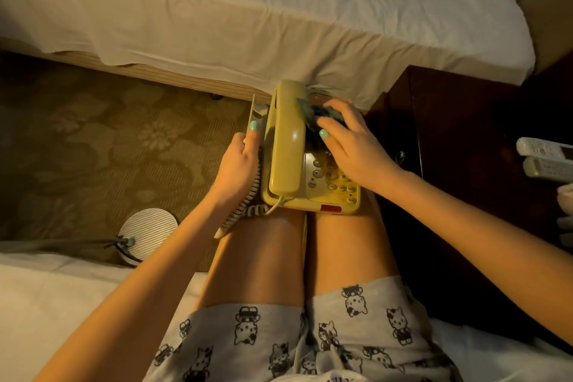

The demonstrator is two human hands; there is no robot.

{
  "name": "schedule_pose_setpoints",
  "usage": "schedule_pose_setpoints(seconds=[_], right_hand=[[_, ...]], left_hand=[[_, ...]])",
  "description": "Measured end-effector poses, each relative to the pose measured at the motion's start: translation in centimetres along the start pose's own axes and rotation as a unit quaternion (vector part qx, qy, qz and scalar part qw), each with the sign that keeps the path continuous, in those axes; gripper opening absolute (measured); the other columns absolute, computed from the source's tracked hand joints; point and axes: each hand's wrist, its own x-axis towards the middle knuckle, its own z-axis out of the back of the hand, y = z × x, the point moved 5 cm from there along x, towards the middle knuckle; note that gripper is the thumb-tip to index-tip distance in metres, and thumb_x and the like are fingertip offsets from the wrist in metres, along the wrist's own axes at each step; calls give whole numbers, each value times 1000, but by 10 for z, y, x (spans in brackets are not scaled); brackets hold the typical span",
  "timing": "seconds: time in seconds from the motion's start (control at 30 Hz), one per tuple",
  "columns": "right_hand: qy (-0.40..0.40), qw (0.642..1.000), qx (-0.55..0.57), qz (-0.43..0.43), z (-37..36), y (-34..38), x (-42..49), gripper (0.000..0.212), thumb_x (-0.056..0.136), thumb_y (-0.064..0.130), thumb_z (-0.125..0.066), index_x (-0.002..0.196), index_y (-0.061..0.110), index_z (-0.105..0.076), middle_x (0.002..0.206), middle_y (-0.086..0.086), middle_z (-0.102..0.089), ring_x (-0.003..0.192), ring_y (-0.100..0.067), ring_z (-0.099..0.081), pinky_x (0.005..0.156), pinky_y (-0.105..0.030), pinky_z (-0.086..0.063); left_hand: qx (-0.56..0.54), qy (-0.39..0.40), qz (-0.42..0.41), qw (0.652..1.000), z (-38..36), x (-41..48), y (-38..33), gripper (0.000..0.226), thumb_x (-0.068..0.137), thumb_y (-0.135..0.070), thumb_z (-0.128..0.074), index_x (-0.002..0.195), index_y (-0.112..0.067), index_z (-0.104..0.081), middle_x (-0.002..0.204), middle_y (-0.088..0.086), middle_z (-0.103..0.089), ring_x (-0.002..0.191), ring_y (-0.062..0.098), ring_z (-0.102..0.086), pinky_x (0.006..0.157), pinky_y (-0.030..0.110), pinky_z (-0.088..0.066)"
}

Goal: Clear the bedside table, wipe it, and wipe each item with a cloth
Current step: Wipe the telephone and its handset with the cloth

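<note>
Dark bedside table (449, 121) on the right, yellow telephone (286, 149) sits on the person's knees beside it, left hand (238, 161) curled round its left edge, right hand (350, 139) fingers bent, clutching dark cloth (313, 115) against the base by the handset.

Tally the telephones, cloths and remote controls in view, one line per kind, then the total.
Telephones: 1, the yellow telephone, gripped at its side by the left hand.
Cloths: 1, the dark cloth, held on the telephone by the right hand.
Remote controls: 2, the upper remote and lower remote, on the bedside table.
Total: 4
</note>
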Motion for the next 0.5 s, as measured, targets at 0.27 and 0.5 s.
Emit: schedule_pose_setpoints(seconds=[0.27, 0.5], right_hand=[[54, 987, -55, 139, -4, 39, -61, 29, 88, 44, -52, 96, 20, -67, 112, -10, -52, 112, -27, -41, 91, -52, -41], [46, 970, -103, 214, -19, 62, -87, 24, 89, 32, -56, 103, 25, -73, 111, -12, -56, 110, -28, -42, 88, -41, -35]], left_hand=[[18, -15, -10, 1000, 0, -1, 0, 37, 105, -42, -26, 101, -14, -50, 92, -5, -51, 76, 1, -45, 62, 12, -31], [14, -15, -17, 1000, -4, -1, 1, 37, 105, -40, -27, 97, -13, -50, 85, -6, -48, 73, 3, -44, 59, 15, -31]])
